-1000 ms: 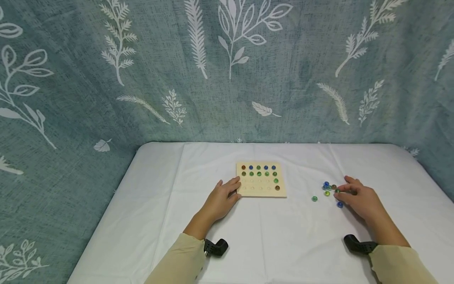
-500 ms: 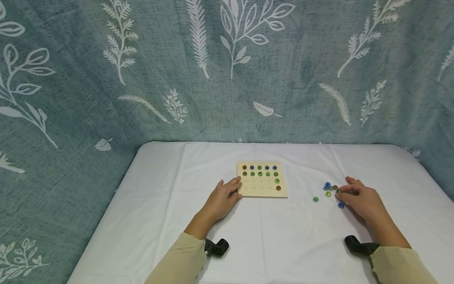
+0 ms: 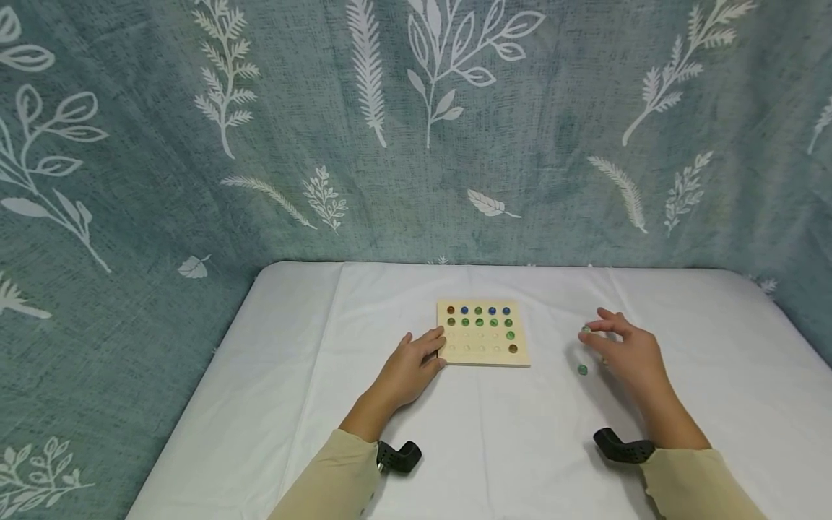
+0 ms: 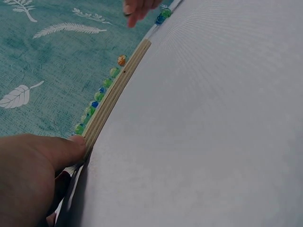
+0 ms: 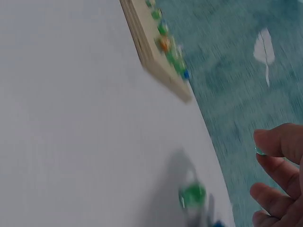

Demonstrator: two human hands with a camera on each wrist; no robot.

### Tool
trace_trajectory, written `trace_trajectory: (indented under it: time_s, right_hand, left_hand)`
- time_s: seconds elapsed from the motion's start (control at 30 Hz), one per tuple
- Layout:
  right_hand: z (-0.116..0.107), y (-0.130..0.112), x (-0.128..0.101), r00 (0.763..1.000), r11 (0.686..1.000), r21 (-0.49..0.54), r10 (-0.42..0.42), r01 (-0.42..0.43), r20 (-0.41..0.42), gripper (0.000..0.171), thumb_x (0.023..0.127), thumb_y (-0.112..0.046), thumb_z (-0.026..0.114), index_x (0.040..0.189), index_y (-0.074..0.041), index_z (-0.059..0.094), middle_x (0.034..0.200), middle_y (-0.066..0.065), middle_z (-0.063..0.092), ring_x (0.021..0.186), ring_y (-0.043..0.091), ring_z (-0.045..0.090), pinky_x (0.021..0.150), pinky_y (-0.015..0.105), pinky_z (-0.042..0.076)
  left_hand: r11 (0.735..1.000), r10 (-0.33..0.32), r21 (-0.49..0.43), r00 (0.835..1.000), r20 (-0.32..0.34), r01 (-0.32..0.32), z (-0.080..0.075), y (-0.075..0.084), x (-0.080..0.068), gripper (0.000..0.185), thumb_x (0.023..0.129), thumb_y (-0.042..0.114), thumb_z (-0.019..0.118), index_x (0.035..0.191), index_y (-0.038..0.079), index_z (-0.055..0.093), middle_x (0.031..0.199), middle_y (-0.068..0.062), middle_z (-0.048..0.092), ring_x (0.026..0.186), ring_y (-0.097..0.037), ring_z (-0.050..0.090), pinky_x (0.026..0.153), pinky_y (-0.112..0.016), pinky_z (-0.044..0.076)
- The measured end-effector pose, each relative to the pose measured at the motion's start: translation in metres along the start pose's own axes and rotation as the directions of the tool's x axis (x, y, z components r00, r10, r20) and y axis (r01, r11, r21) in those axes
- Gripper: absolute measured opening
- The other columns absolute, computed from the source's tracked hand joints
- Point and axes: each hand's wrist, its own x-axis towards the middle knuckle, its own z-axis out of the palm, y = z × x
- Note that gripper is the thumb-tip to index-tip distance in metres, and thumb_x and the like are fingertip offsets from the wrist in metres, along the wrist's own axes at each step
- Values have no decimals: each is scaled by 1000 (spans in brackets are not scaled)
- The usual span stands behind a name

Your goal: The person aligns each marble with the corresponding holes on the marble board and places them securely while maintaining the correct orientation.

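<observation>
A square wooden board [image 3: 482, 354] lies mid-table with dimples in rows. Blue, green and amber marbles fill its far two rows and part of the right column. My left hand [image 3: 434, 347] rests flat on the cloth, fingertips against the board's left edge. In the left wrist view the thumb [image 4: 57, 153] touches the plywood board [image 4: 116, 90]. My right hand [image 3: 594, 331] hovers right of the board and pinches a small green marble [image 3: 586, 329]. In the right wrist view the marble [image 5: 259, 151] shows between the fingertips [image 5: 279, 142]. One loose green marble [image 3: 582, 370] lies below the hand.
A white cloth covers the table [image 3: 507, 433]. A teal leaf-print curtain [image 3: 416, 144] hangs close behind and to the left. In the right wrist view a green marble [image 5: 191, 195] and a blue one [image 5: 218, 224] lie loose on the cloth, with the board [image 5: 156, 52] further off.
My right hand has lifted off the cluster of loose marbles and moved left and away toward the board, with a marble pinched. The left hand has stayed at the board's edge.
</observation>
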Motion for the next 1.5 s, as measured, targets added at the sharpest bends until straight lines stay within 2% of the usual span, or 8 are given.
trace_trajectory:
  time_s: [0.07, 0.17, 0.3, 0.37, 0.6, 0.93, 1.3, 1.5]
  right_hand:
    - [13, -12, 2, 999, 1000, 9, -23, 23, 23, 55, 92, -45, 66, 125, -1, 62, 161, 7, 28, 153, 32, 6, 119, 64, 16]
    - [33, -24, 6, 998, 999, 16, -35, 34, 54, 49, 91, -39, 68, 123, -2, 64, 160, 6, 31, 153, 32, 8, 119, 66, 11]
    - [59, -32, 12, 995, 999, 24, -37, 34, 93, 43, 90, -35, 70, 119, -4, 66, 159, 6, 34, 153, 32, 10, 121, 64, 10]
    - [69, -34, 13, 993, 998, 46, -36, 31, 112, 41, 90, -33, 70, 117, -3, 66, 159, 7, 34, 153, 32, 10, 122, 59, 15]
    - [95, -39, 14, 997, 998, 62, -36, 32, 66, 37, 90, -30, 70, 113, -2, 68, 158, 10, 36, 152, 32, 13, 123, 54, 20]
    - [110, -47, 10, 999, 996, 91, -30, 26, 37, 35, 89, -27, 72, 112, 0, 69, 160, 14, 30, 153, 32, 5, 123, 57, 13]
    - [117, -44, 11, 998, 998, 28, -54, 54, 14, 28, 87, -26, 73, 102, -3, 71, 161, 15, 28, 153, 35, 2, 122, 62, 6]
    - [118, -45, 10, 997, 997, 13, -74, 74, 15, 28, 87, -24, 74, 103, -2, 72, 160, 17, 28, 153, 37, 2, 122, 62, 3]
  left_hand:
    - [1000, 1, 1, 1000, -3, -1, -1, 0, 0, 48, 99, 24, 60, 144, 12, 51, 157, 6, 38, 144, -11, 36, 127, -38, 10]
    - [1000, 3, 4, 1000, -5, -3, -1, 0, -1, 48, 99, 25, 60, 144, 12, 51, 157, 6, 38, 144, -11, 36, 127, -38, 10]
    - [1000, 5, 3, 1000, -8, -5, 0, 0, -1, 48, 99, 25, 60, 144, 12, 52, 156, 7, 38, 144, -10, 36, 127, -38, 10]
    - [1000, 6, 5, 1000, -5, -6, 0, -1, -1, 48, 99, 25, 60, 144, 12, 52, 156, 7, 38, 144, -10, 36, 127, -38, 10]
    - [1000, 18, 19, 1000, -2, -18, -1, -1, -1, 47, 99, 25, 60, 144, 12, 52, 156, 5, 39, 143, -11, 37, 127, -39, 11]
    - [1000, 24, 14, 1000, -10, -24, 0, -1, -1, 47, 99, 24, 60, 144, 11, 52, 156, 5, 40, 143, -11, 37, 127, -39, 12]
    - [999, 27, 23, 1000, -16, -27, 1, -1, 0, 47, 98, 24, 60, 143, 11, 52, 156, 5, 40, 143, -11, 37, 127, -40, 12]
    - [1000, 21, 18, 1000, -11, -21, 0, -1, -1, 47, 99, 24, 60, 143, 10, 52, 156, 6, 39, 143, -11, 37, 127, -39, 11]
